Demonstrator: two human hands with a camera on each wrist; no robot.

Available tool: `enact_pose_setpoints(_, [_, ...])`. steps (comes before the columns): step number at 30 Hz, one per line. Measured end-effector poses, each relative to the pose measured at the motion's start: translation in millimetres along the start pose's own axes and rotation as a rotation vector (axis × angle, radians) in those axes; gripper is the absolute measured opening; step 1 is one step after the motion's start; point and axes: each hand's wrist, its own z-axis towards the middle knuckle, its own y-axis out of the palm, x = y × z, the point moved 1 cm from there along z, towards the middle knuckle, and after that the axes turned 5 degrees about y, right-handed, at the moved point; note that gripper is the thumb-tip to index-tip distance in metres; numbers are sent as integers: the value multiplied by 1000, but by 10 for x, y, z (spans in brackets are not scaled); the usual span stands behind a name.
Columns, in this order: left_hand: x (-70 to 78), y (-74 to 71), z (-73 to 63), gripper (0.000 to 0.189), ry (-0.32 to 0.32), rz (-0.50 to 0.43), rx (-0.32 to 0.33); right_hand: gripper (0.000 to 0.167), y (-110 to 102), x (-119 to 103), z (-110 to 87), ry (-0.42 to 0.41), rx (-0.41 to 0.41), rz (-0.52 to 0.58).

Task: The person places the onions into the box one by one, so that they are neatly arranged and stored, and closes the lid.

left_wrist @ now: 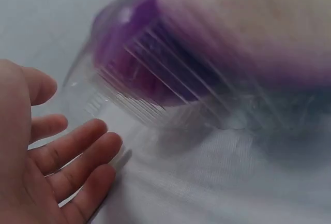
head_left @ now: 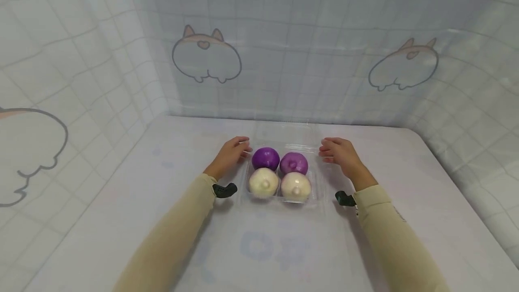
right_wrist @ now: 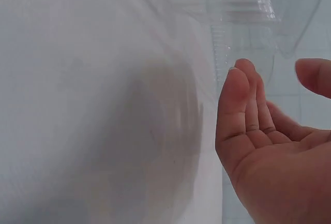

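Observation:
A clear plastic clamshell box (head_left: 319, 188) sits on the table with its ribbed lid (head_left: 285, 135) folded back on the far side. Two purple onions, a darker one (head_left: 265, 158) and a lighter one (head_left: 293, 164), fill the back half. In front of them are two whitish onions, a left one (head_left: 263, 183) and a right one (head_left: 296, 187). My left hand (head_left: 229, 156) is beside the box's back left corner, fingers loosely bent and holding nothing. At the opposite side, near the back right corner, my right hand (head_left: 342, 154) is likewise relaxed, with thumb and fingers apart.
A pale cloth with faint prints covers the table (head_left: 162, 220). Grid-patterned curtains with cartoon animal drawings rise behind the table (head_left: 284, 71) and along both sides. A dark strap piece (head_left: 224, 190) sits at my left wrist, another (head_left: 345, 198) at my right.

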Motion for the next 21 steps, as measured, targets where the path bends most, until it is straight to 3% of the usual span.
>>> enact_pose_setpoints(5, [20, -1, 129, 54, -34, 47, -43, 62, 55, -34, 44, -8, -3, -16])
enact_pose_setpoints(12, [79, 8, 257, 65, -63, 112, -117, 55, 61, 5, 82, 20, 13, -34])
enact_pose_setpoints(21, [131, 4, 313, 65, -49, 50, -131, 55, 63, 52, 84, -27, 7, 49])
